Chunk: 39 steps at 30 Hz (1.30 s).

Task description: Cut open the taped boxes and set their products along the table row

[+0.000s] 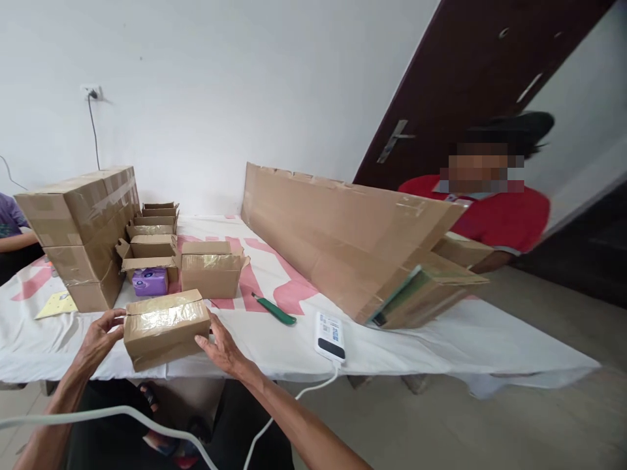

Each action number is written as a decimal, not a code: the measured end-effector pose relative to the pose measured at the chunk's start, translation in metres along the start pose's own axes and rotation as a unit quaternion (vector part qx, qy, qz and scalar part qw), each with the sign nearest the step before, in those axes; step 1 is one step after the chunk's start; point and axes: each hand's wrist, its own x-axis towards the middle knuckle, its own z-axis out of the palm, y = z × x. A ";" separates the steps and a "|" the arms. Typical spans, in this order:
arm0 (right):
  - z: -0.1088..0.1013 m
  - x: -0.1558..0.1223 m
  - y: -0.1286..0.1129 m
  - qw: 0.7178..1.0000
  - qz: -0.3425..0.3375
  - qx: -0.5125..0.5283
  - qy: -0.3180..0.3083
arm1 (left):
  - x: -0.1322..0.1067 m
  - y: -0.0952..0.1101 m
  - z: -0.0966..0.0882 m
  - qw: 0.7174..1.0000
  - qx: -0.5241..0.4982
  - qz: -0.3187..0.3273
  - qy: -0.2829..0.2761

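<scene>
Between my two hands is a small cardboard box, its top closed with shiny clear tape. My left hand grips its left end, fingers at the upper corner. At the right end, my right hand presses with thumb in front and fingers behind. The box is tilted slightly at the table's front edge. Just behind it stand a purple packet and a cardboard box with raised flaps. A green-handled utility knife lies to the right of my right hand.
Stacked cardboard boxes rise at the left, beside a row of open boxes. A large cardboard panel stands at the right. A white device with a cable lies near the front edge. A person in red is beyond the panel.
</scene>
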 end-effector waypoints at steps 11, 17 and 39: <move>-0.038 -0.005 0.037 0.984 -0.042 -0.171 -0.005 | 0.011 0.000 -0.004 1.000 0.000 -0.010 -0.020; -0.142 -0.015 0.072 0.871 0.132 -0.473 0.032 | 0.004 0.003 0.000 1.000 -0.027 0.009 -0.013; -0.130 -0.039 0.074 0.894 0.228 -0.377 0.081 | -0.008 -0.018 0.003 0.996 -0.052 0.060 -0.031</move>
